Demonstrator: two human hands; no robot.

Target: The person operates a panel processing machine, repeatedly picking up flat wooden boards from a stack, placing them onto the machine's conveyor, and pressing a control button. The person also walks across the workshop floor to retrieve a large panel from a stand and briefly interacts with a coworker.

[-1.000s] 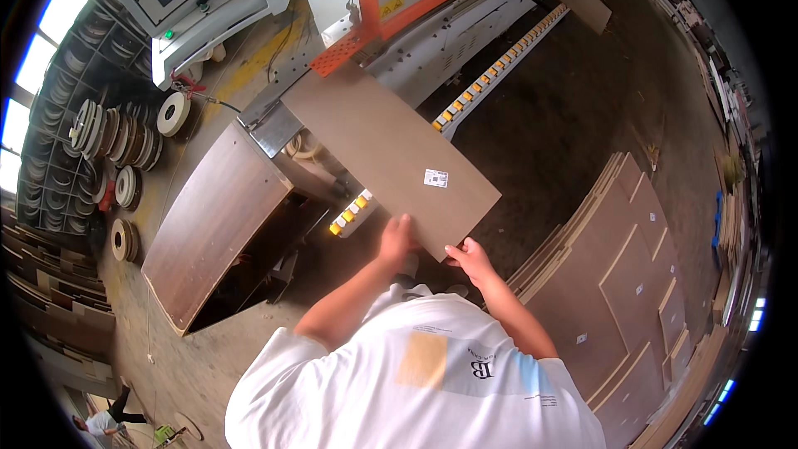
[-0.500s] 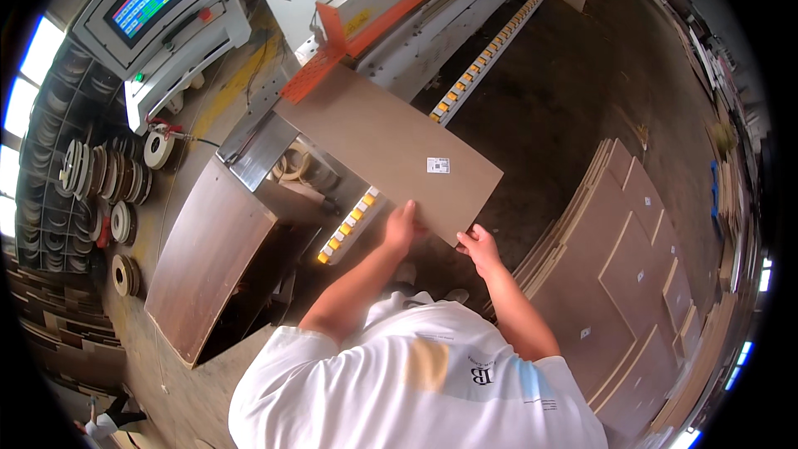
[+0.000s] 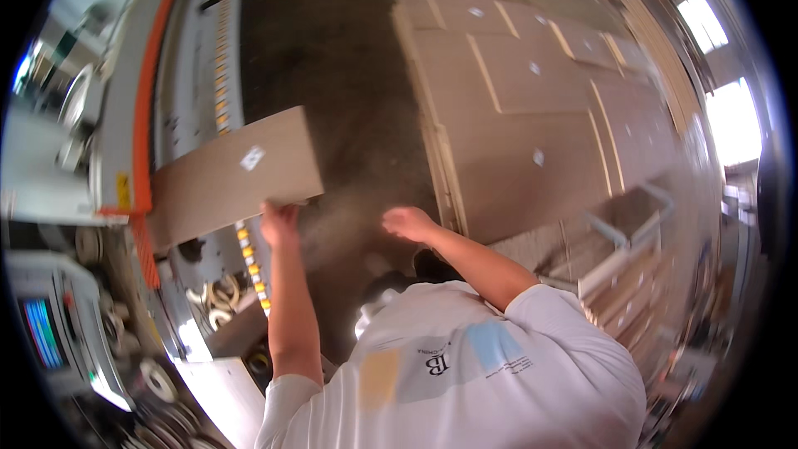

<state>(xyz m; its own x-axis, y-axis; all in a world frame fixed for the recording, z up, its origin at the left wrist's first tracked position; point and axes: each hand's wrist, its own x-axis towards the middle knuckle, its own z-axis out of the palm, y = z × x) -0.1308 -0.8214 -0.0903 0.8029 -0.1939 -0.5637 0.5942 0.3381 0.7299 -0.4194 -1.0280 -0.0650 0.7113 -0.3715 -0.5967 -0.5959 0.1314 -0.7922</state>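
Observation:
A flat brown board (image 3: pixel 224 179) with a small white label lies across the edge of the long machine, its far end at the orange guard. My left hand (image 3: pixel 280 223) grips the board's near edge, thumb on top and fingers hidden below. Away from the board, my right hand (image 3: pixel 407 223) hangs in the air between it and the stacked panels (image 3: pixel 532 129). Nothing shows in that hand; its fingers look loosely stretched, though motion softens them.
Beside the board runs the machine's orange rail (image 3: pixel 150 100), with a row of yellow rollers (image 3: pixel 253 264) under the board. A control panel with a lit screen (image 3: pixel 41 333) stands at lower left. A grey metal frame (image 3: pixel 632 220) is beyond the stack's near corner.
My view has swung to the right, toward the stacked panels. My right hand has let go of the board's corner and moved away rightward. My left hand remains at the board's edge.

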